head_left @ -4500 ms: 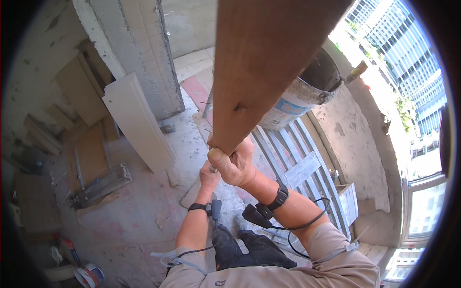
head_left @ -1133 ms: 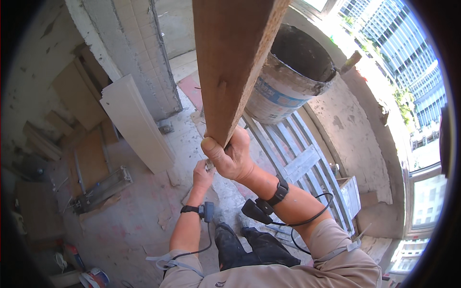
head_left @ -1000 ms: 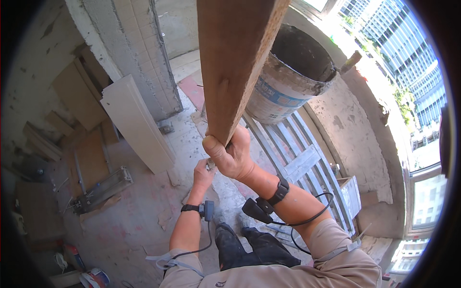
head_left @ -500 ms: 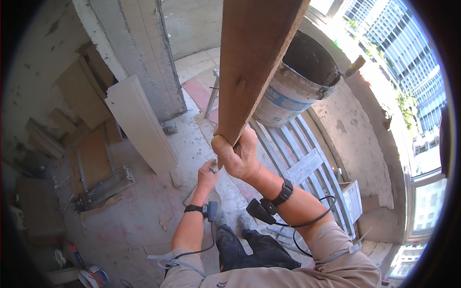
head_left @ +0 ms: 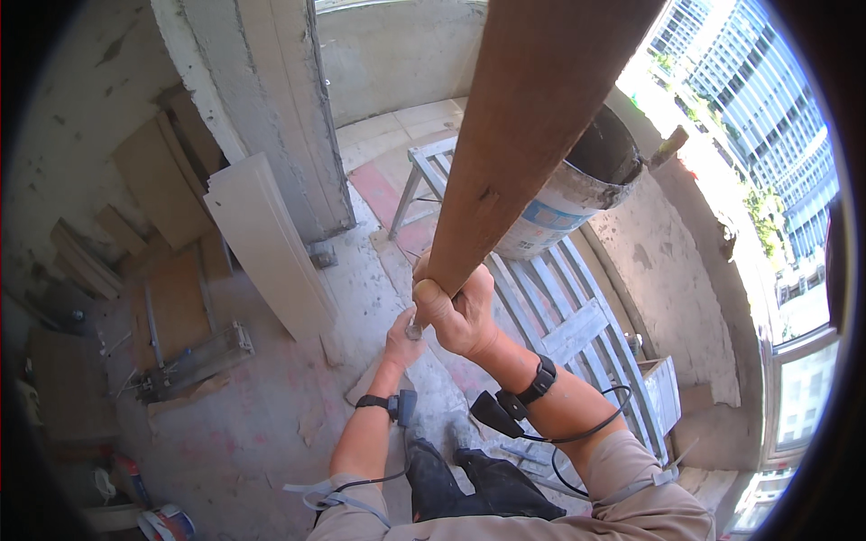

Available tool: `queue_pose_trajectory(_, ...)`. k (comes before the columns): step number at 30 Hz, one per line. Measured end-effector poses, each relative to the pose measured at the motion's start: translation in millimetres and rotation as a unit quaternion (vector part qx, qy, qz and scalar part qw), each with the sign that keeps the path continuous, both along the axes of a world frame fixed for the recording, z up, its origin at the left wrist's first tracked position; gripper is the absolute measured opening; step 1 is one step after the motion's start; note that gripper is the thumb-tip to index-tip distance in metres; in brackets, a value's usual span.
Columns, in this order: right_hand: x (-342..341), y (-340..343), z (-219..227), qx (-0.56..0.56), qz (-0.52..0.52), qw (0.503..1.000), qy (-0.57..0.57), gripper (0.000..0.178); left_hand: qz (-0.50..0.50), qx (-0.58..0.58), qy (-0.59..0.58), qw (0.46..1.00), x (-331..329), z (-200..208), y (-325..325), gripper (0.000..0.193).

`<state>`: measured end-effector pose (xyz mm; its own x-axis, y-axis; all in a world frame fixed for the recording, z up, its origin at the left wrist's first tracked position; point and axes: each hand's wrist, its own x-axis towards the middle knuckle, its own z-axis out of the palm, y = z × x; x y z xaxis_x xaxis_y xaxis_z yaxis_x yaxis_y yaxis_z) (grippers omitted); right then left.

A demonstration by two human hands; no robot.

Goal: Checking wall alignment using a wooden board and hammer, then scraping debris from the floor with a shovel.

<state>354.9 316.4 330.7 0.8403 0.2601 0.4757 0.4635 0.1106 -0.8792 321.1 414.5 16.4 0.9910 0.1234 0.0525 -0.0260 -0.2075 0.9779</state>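
A long brown wooden board [head_left: 519, 135] slants up from my hands toward the top of the view. My right hand [head_left: 462, 316] is wrapped around its lower end, thumb on the near face. Just below and left of it, my left hand [head_left: 401, 343] is closed, with a small round greyish end of something [head_left: 413, 332] showing at its fingers. What that piece belongs to is hidden. Behind the board stands a white bucket [head_left: 550, 221] with a blue band and a cement-crusted rim, partly covered by the board.
The bucket rests on a slatted metal platform [head_left: 577, 329] to the right. A pale panel [head_left: 271, 243] leans at a rough pillar [head_left: 280, 108]. On the left floor lie a tile cutter [head_left: 198, 356] and brown boards [head_left: 162, 189]. A windowed wall curves along the right.
The board's lower end and my right hand have shifted right and slightly down in view. My left hand has moved right and down, nearer the right hand.
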Motion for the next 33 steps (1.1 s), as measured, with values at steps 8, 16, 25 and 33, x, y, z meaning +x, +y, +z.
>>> queue_pose_trajectory(8,8.9,-5.0,-3.3,-0.023,-0.039,0.995,-0.091,0.036,-0.004,0.040,0.006,0.999,13.4,20.5,-16.1,0.051)
queue_pose_trajectory(16,8.5,-7.9,-6.6,-0.024,-0.016,0.996,-0.090,0.041,-0.225,-0.032,0.018,0.974,29.4,-12.1,10.2,0.060)
queue_pose_trajectory(25,12.9,-16.6,-11.0,-0.009,-0.007,0.998,-0.064,0.049,-0.200,-0.097,0.075,0.972,16.9,6.4,-5.5,0.064)
queue_pose_trajectory(33,19.0,3.3,-11.6,0.052,-0.012,0.996,-0.066,0.037,-0.030,-0.031,-0.085,0.995,18.0,-1.7,-9.9,0.058)
